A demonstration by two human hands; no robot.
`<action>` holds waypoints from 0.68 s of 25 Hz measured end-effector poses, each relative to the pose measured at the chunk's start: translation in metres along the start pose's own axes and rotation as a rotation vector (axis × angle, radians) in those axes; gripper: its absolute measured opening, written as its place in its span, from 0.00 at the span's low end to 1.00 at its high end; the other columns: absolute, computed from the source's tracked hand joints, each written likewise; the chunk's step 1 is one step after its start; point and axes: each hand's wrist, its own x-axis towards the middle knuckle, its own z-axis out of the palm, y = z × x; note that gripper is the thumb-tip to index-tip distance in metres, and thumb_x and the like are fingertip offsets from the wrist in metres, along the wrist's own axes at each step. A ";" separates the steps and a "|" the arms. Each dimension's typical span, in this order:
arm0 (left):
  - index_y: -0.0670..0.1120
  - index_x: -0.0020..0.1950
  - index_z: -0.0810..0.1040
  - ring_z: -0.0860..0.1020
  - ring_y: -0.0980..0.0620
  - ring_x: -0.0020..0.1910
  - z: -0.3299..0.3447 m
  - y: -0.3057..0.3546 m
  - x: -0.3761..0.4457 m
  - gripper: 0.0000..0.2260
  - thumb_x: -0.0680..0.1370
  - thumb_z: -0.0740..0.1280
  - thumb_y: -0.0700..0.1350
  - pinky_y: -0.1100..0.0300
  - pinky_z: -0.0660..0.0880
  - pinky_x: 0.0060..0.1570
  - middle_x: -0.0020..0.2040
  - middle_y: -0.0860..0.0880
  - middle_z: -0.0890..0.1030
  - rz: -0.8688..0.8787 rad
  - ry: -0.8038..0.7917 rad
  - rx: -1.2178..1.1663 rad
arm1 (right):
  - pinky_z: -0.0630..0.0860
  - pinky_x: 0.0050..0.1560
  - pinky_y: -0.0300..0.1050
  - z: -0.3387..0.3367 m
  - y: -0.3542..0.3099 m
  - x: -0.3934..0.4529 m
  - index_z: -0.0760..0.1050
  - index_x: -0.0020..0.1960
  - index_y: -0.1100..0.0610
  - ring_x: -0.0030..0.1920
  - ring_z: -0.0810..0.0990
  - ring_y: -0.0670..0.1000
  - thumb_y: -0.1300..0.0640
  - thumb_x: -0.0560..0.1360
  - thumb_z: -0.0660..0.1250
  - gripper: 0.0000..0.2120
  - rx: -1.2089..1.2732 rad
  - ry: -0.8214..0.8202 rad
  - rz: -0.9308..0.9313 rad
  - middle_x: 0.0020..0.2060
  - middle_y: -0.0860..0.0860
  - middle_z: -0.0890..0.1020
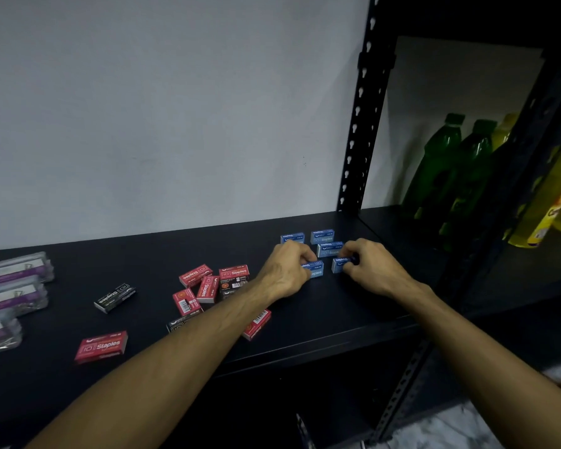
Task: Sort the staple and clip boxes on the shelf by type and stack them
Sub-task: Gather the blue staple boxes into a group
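Observation:
Several blue staple boxes sit at the right of the black shelf (143, 254). My left hand (287, 270) grips one blue box (314, 269), and my right hand (371, 267) grips another blue box (339, 264) just right of it. Three more blue boxes (328, 248) lie behind my hands. Red staple boxes (208, 285) lie scattered in the middle, one more red box (101, 345) near the front left. A black staple box (114, 297) lies left of them, and another black box (180, 324) shows partly under my left forearm. Clear clip boxes (17, 286) are stacked at the far left.
A black perforated shelf post (358, 124) rises behind the blue boxes. To the right, the neighbouring shelf holds green bottles (441, 166) and yellow bottles (551, 202). A white wall (175, 108) backs the shelf.

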 end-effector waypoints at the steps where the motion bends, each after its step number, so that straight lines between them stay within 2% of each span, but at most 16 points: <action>1: 0.45 0.62 0.80 0.78 0.54 0.55 0.000 0.000 0.000 0.14 0.77 0.70 0.37 0.65 0.72 0.52 0.59 0.48 0.81 0.000 0.003 -0.001 | 0.70 0.48 0.41 0.001 0.000 0.001 0.79 0.52 0.51 0.48 0.76 0.47 0.57 0.75 0.67 0.06 0.000 0.005 -0.005 0.50 0.48 0.77; 4: 0.45 0.63 0.79 0.76 0.57 0.51 0.001 0.000 0.000 0.15 0.77 0.69 0.37 0.66 0.70 0.50 0.59 0.48 0.80 0.010 0.003 0.007 | 0.70 0.48 0.42 0.003 -0.001 0.002 0.79 0.52 0.51 0.49 0.76 0.48 0.57 0.75 0.68 0.07 -0.007 0.010 -0.016 0.50 0.48 0.77; 8: 0.46 0.64 0.79 0.78 0.53 0.56 0.001 0.000 0.000 0.16 0.76 0.70 0.38 0.63 0.73 0.54 0.59 0.48 0.80 0.013 -0.003 0.004 | 0.74 0.51 0.46 0.004 0.000 0.003 0.78 0.54 0.50 0.50 0.76 0.48 0.55 0.75 0.68 0.08 -0.032 0.018 -0.013 0.52 0.48 0.77; 11: 0.47 0.64 0.78 0.78 0.53 0.51 -0.006 -0.001 -0.001 0.17 0.75 0.72 0.41 0.62 0.74 0.53 0.53 0.50 0.79 0.027 -0.003 -0.008 | 0.75 0.55 0.48 0.003 -0.001 0.000 0.77 0.59 0.48 0.55 0.75 0.50 0.52 0.75 0.67 0.13 -0.091 0.039 -0.022 0.54 0.47 0.76; 17: 0.48 0.61 0.80 0.79 0.55 0.47 -0.065 -0.021 -0.005 0.15 0.75 0.73 0.47 0.63 0.75 0.48 0.48 0.53 0.80 0.059 0.012 0.058 | 0.71 0.56 0.45 -0.005 -0.018 -0.002 0.76 0.64 0.51 0.61 0.71 0.52 0.50 0.76 0.66 0.17 -0.159 0.128 -0.086 0.61 0.50 0.74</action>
